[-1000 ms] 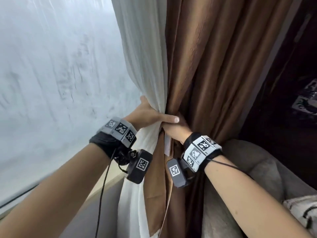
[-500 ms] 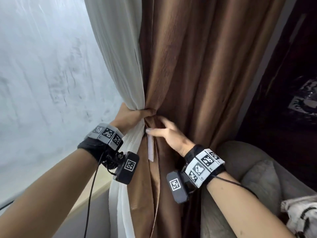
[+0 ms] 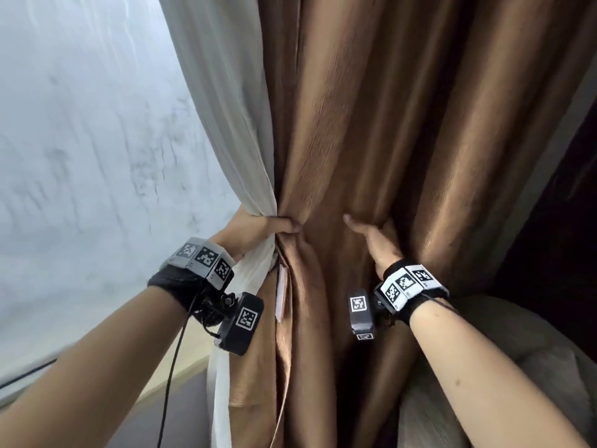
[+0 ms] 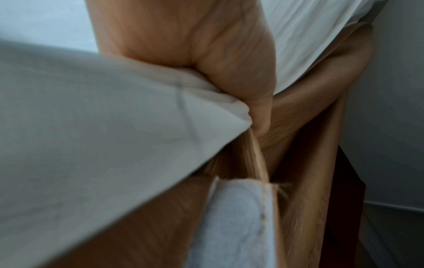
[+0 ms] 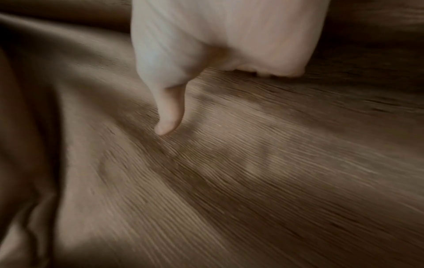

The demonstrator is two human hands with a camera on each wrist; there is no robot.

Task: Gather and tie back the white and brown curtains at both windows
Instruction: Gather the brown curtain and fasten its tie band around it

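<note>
The white curtain hangs on the left and the brown curtain fills the middle of the head view. My left hand grips both curtains where they are bunched together; its wrist view shows the white cloth squeezed under the curled fingers. A brown strap with a white patch hangs just below that fist. My right hand lies further right on the brown curtain, thumb stretched out. Its fingers are pushed behind a fold and are hidden.
Frosted window glass fills the left, with a pale sill below it. A grey upholstered seat stands at the lower right against the curtain. The far right is dark.
My right hand left the bunch beside the left hand and slid to the right across the brown curtain. The left hand kept its grip on the gathered cloth.
</note>
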